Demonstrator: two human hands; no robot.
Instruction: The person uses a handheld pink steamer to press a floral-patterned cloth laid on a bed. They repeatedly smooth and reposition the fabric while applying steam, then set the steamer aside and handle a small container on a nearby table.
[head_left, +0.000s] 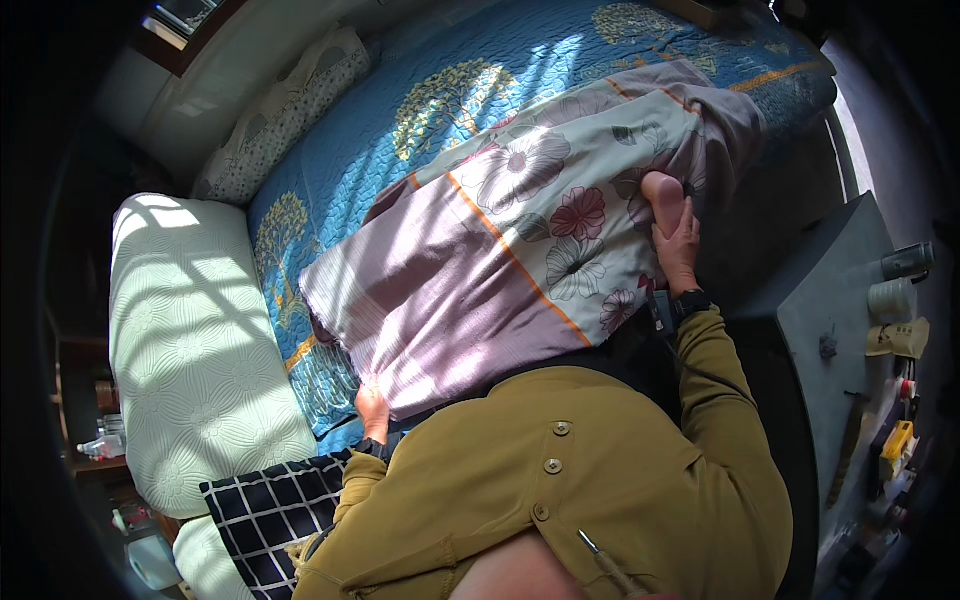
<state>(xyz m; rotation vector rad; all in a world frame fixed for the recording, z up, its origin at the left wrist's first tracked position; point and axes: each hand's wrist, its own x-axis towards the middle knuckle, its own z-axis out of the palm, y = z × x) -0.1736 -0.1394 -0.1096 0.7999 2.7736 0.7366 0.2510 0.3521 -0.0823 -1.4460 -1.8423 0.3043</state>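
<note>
A pink and white floral cloth (465, 277) with thin orange stripes lies folded in layers over a blue quilted bedspread (337, 184). My left hand (373, 409) grips the cloth's near left corner, beside my body. At the cloth's right side, my right hand (678, 247) rests against what looks like a bare foot (665, 196); its fingertips are partly hidden, so whether it also holds cloth cannot be told. Dark bands circle both wrists, and a small device with a cable is by the right one.
A pale green quilted cushion (202, 360) stands at the left, near a black-and-white checked cloth (274, 517). A patterned pillow (289, 112) leans at the wall. On the right, a grey table (814, 292) bears a dark cup (907, 260), a pouch (898, 337) and several small items.
</note>
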